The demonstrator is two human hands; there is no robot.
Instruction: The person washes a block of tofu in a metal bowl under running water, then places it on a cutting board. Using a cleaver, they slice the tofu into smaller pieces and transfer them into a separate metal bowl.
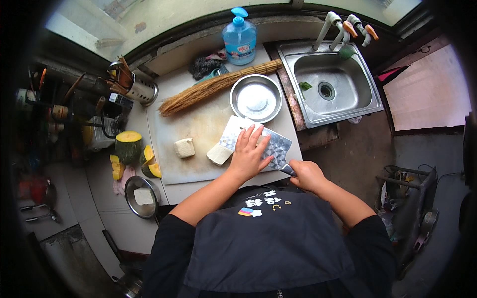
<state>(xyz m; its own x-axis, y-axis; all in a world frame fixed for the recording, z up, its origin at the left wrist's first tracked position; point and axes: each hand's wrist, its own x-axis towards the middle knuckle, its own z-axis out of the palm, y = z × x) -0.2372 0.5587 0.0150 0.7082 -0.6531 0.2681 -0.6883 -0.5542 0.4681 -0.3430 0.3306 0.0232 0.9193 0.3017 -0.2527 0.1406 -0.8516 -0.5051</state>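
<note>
My right hand (307,175) is closed around the handle of a cleaver (278,149) with a dimpled metal blade. My left hand (249,154) lies with spread fingers flat on the blade, which is tilted broad side up over the cutting board (197,169). Partly under the blade's left end sits a block of tofu (219,154); what else lies beneath the blade is hidden. Another tofu block (184,148) stands apart to the left on the board. A shallow round metal dish (256,98) is just beyond the blade.
A straw brush (220,87) lies across the board's far part, with a soap bottle (240,41) behind. The steel sink (333,83) is at right. Left are a cut squash (128,148), squash wedges (151,164), a metal bowl (130,188) holding a white block, and a utensil holder (143,89).
</note>
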